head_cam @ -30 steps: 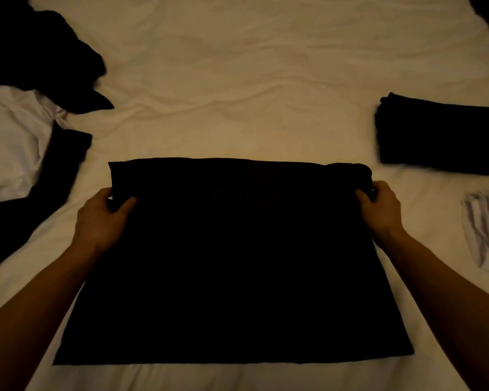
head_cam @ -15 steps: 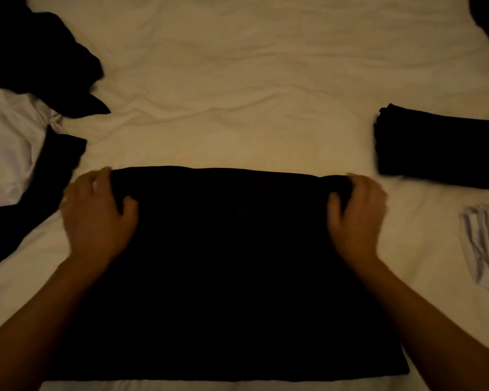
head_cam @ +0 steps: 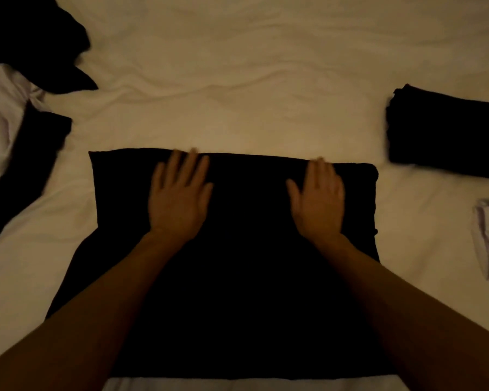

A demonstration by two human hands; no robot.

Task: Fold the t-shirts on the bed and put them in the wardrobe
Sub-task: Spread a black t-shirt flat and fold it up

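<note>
Fingers of the left hand [head_cam: 178, 198] and right hand [head_cam: 319, 197] lie straight and flat, pressing the soft black shirt [head_cam: 246, 277] on the wrinkly white bed [head_cam: 237, 80].

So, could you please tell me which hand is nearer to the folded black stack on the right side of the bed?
The right hand. It lies flat on the black t-shirt, left of the folded black stack; the left hand rests farther left on that shirt.
</note>
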